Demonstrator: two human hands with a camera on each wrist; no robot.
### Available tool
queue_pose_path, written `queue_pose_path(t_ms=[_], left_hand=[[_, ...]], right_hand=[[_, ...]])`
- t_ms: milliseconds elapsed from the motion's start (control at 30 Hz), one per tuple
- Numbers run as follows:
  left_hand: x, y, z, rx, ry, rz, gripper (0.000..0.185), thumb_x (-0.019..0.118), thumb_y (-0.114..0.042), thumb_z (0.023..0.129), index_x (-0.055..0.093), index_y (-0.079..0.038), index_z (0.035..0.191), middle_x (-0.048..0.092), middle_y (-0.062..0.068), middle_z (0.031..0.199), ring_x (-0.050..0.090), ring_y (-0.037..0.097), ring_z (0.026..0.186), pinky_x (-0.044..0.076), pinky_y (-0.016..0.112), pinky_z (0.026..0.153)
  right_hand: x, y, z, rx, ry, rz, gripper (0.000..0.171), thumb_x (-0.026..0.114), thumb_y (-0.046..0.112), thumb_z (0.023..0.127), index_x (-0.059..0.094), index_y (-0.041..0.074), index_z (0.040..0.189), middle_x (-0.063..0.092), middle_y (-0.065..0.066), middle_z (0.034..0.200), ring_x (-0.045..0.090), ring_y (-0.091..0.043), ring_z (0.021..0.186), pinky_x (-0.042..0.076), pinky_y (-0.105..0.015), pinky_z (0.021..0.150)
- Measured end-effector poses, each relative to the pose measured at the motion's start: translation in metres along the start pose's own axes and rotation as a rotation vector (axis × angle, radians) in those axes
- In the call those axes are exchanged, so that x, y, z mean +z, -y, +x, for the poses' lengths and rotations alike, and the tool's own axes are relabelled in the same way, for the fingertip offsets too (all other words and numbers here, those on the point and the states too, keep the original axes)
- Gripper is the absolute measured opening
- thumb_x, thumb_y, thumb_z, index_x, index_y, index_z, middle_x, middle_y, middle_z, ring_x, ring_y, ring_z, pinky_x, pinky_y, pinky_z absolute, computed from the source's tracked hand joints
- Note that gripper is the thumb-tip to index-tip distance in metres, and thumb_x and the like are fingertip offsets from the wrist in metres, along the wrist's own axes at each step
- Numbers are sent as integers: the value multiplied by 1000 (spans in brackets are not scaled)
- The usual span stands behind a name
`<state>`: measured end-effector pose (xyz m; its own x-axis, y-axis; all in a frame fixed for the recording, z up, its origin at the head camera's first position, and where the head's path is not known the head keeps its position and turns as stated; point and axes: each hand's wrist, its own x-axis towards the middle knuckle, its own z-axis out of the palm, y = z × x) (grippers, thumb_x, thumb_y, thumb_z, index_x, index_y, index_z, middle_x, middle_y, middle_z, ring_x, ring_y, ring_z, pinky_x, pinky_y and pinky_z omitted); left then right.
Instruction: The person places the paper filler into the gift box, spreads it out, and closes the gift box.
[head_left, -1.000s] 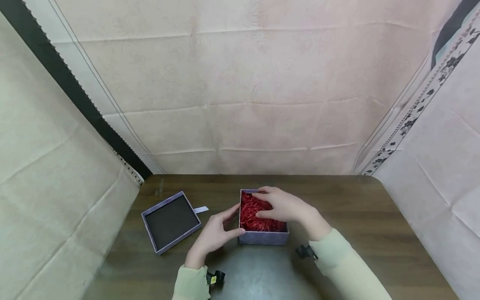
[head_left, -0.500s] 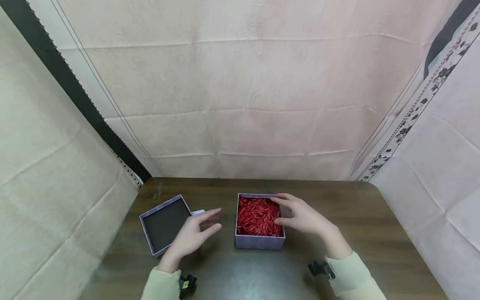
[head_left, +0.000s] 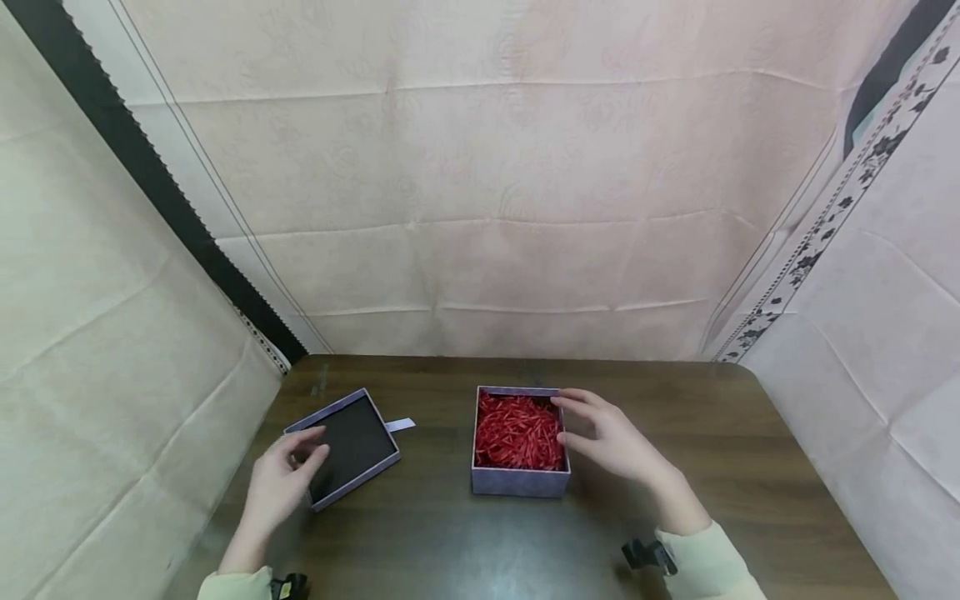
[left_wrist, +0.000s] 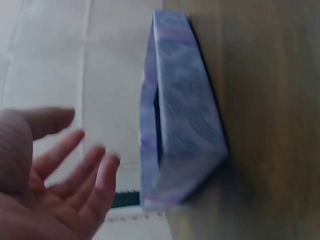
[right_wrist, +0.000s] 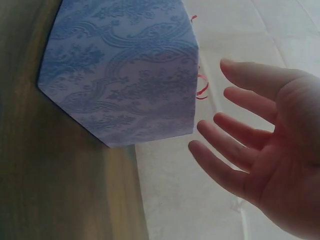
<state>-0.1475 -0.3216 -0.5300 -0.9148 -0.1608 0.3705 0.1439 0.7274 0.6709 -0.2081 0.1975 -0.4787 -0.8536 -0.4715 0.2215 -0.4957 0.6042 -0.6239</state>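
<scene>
A purple-blue patterned box [head_left: 521, 482] stands on the table, filled with red shredded paper [head_left: 517, 431]. My right hand [head_left: 611, 433] is at its right rim, fingers loosely spread and holding nothing; the right wrist view shows the fingertips apart from the patterned side. To the left lies the box lid [head_left: 358, 481], dark inside facing up, with a pale ribbon tab [head_left: 401, 425] at its right side. My left hand [head_left: 279, 479] hovers over the lid's left edge, its fingers relaxed and a little bent, hiding that edge. In the left wrist view nothing is between the fingers.
The brown wooden table [head_left: 480, 550] ends at the back against a pale cloth wall [head_left: 480, 267]. More pale cloth hangs on the left and right sides. A dark camera mount [head_left: 648, 557] sits on the right wrist.
My left hand has left the box's side and moved left to the lid. My right hand has drawn back from the red paper to the box's right rim.
</scene>
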Motion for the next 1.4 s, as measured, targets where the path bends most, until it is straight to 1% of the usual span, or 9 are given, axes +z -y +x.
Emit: queue_pose_path(t_ms=[67,133,267,467,633,767,967,1167,1400], left_hand=[[-5,8,-1,-71,-37,36,36,81,-11,95,75,-2,129,72,16,110,67,25,91,47,19,76],[-8,15,-3,-151,-40,58,43,81,-13,95,71,0,135,66,22,118,66,33,97,47,30,82],[-11,30,-2,-276,36,73,62,80,-18,96,56,5,149,60,31,129,66,39,101,47,48,86],[-11,42,1,-371,209,66,81,79,-24,96,38,9,158,64,28,120,69,26,84,52,38,75],[-9,47,-1,-443,251,-77,91,78,-10,93,24,6,166,60,26,114,69,21,65,61,34,61],[-8,50,-2,-463,240,-140,92,74,-1,92,21,3,168,58,25,110,68,19,67,63,33,59],[-8,51,0,-458,243,-180,94,72,2,91,19,5,168,58,26,110,70,20,69,64,35,61],[-10,51,-2,-471,253,-164,96,71,0,90,14,9,166,59,29,118,73,20,66,64,33,62],[-7,45,0,-465,265,-149,90,69,-3,88,22,14,163,60,31,124,74,18,70,63,31,63]], right_hand=[[1,-1,-1,5,-17,-5,56,82,22,97,65,11,149,53,-15,158,53,-40,143,48,-63,111],[3,-1,-2,2,-32,-6,54,82,21,97,65,11,148,53,-15,158,54,-40,141,49,-62,110],[6,0,-3,-16,-49,-4,52,81,20,98,66,8,147,54,-17,156,56,-41,139,50,-63,108],[7,2,-5,6,-31,12,50,78,22,101,65,9,148,54,-17,156,60,-38,135,52,-61,106],[7,2,-6,11,-25,32,49,78,19,101,66,9,147,54,-17,156,65,-34,130,57,-56,100],[7,1,-7,11,-23,35,49,78,19,101,66,9,147,55,-16,156,65,-33,130,58,-56,100],[6,-2,-10,21,-26,60,48,77,17,101,65,7,147,55,-17,155,66,-33,129,59,-54,98],[7,-4,-11,16,-30,69,48,78,17,100,66,7,146,56,-16,154,67,-32,126,61,-50,95],[8,-5,-11,26,-22,77,48,78,18,101,66,8,146,56,-15,154,67,-31,126,60,-52,97]])
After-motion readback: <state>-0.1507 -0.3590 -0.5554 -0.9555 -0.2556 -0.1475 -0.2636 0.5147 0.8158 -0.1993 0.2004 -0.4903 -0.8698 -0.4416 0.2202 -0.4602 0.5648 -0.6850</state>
